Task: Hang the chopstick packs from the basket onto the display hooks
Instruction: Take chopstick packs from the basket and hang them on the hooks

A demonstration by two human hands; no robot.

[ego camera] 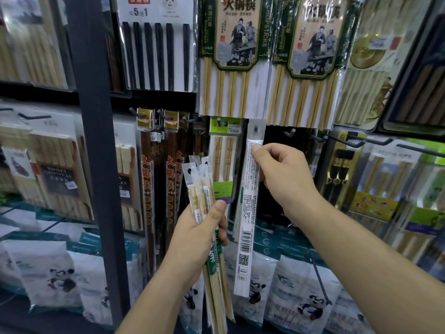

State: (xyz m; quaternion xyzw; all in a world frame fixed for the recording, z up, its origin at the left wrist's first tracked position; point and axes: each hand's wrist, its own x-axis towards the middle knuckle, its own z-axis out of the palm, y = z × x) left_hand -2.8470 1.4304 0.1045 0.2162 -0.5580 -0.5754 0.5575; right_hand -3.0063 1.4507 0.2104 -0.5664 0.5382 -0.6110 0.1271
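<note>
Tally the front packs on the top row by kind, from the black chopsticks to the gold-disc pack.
Black-chopstick pack: 1
Green-framed packs with two figures: 2
Gold-disc pack: 1
Total: 4

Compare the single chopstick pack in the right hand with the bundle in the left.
The single pack stands upright, its hole at a hook; the bundle leans, holes free. The right hand pinches the single pack near its top; the left hand grips the bundle's middle. Both are slim sleeves.
</note>
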